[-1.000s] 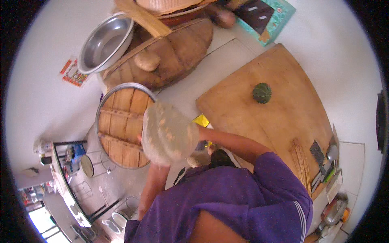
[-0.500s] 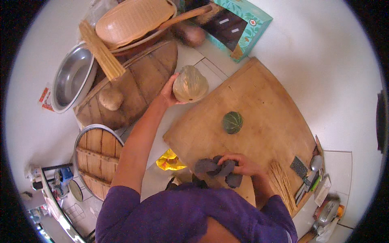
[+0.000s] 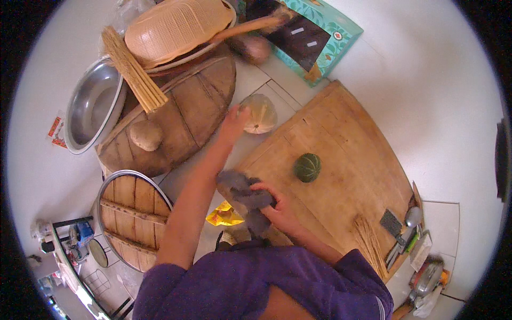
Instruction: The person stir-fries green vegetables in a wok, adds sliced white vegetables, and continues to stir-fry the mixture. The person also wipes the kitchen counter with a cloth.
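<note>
A pale tan-green pumpkin is at the gap between the round wooden lid and the wooden board, apparently resting on the tiled floor. At its left side is my left hand, smeared by motion, so its finger shape is unclear. A dark grey cloth hangs bunched in front of my body. The fingers of my right hand are closed round it, over the board's near-left edge. On the wooden board sits a small dark green striped squash.
Left stand a metal basin, a wooden lid holding a tan lump, and a metal-rimmed round lid. A woven basket and teal box lie beyond. Straw bristles and knives edge the board's right.
The pumpkin, held in my left hand before, is now a little farther right with the hand at its left side. My right hand has carried the cloth leftward and up.
</note>
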Demonstrator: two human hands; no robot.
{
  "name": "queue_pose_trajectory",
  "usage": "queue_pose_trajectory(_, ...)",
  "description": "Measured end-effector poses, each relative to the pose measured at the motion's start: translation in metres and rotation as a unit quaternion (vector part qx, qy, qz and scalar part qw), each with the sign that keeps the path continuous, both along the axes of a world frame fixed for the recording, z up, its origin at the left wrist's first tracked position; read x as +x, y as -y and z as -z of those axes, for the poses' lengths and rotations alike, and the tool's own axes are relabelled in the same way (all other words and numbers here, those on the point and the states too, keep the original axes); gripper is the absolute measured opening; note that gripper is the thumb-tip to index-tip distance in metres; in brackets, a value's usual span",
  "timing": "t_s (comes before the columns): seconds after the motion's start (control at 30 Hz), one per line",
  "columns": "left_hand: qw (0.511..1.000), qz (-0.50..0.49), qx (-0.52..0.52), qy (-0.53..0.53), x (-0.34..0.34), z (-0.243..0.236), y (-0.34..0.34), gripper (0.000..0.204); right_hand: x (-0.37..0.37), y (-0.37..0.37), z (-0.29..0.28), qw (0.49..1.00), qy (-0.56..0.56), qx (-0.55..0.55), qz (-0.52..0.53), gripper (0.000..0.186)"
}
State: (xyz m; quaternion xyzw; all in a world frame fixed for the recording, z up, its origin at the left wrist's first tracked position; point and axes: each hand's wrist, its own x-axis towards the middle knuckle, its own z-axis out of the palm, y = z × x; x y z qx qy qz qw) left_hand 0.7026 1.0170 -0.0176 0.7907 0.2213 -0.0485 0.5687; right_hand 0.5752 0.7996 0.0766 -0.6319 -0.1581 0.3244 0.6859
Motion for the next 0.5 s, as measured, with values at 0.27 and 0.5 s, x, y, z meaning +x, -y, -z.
queue_pose_trajectory(0.27,0.787,-0.053,-0.614,0.030,-0.215,-0.098,0.069,0.053,-0.026,-0.015,-0.044,0.899,0.391,-0.154,-0.120,0.062)
queue_pose_trajectory(0.5,0.855,-0.043,-0.517,-0.019,-0.273,-0.121,0.055,0.052,0.052,0.065,-0.007,0.827,0.435,-0.355,0.005,0.075)
